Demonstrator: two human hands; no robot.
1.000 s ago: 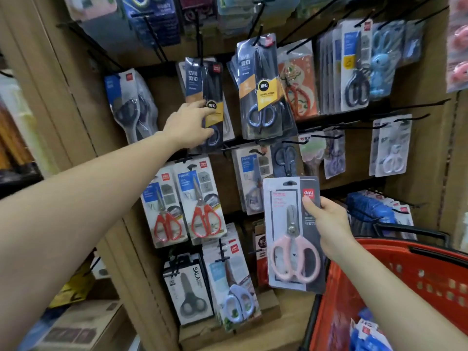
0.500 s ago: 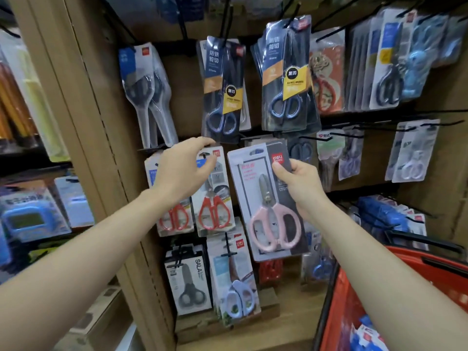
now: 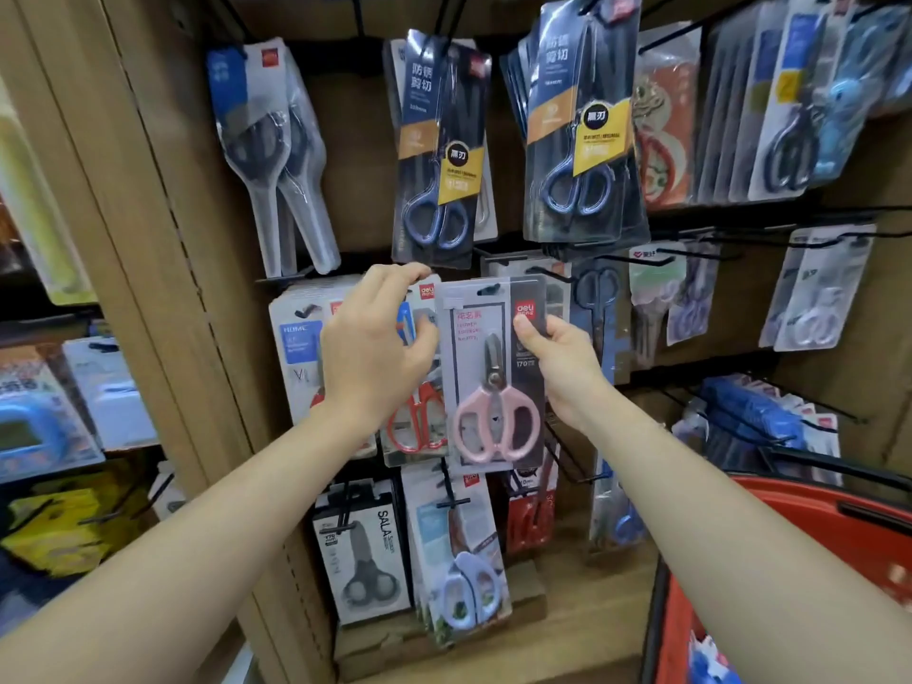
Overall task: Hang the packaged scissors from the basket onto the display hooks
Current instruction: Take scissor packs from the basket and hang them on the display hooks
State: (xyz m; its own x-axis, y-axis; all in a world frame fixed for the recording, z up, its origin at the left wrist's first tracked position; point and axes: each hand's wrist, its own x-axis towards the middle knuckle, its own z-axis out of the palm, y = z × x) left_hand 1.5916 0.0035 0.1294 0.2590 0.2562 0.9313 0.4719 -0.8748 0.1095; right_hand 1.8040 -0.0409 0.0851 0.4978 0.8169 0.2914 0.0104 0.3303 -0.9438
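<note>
At mid-frame the right hand [image 3: 562, 367] pinches the pink scissors pack [image 3: 493, 372] by its right edge, upright before crowded red-handled packs [image 3: 414, 429], where the left hand [image 3: 375, 348] curls loosely, its grip unclear; the red basket [image 3: 789, 506] sits lower right.

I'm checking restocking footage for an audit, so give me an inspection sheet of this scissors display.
Surface: wooden display board, rows of black hooks.
Job's things: pink scissors pack held upright against the middle row; whether its hole is on a hook cannot be told. The red basket sits lower right.
Clutter: black-handled scissors packs above, red-handled pack behind the left hand, SALA pack below.
Grippers: right hand pinches the pink pack's right edge; left hand curves round the packs beside it, grip unclear.
Cables: nothing seen.
Surroundings: neighbouring shelf at left, goods blurred.
</note>
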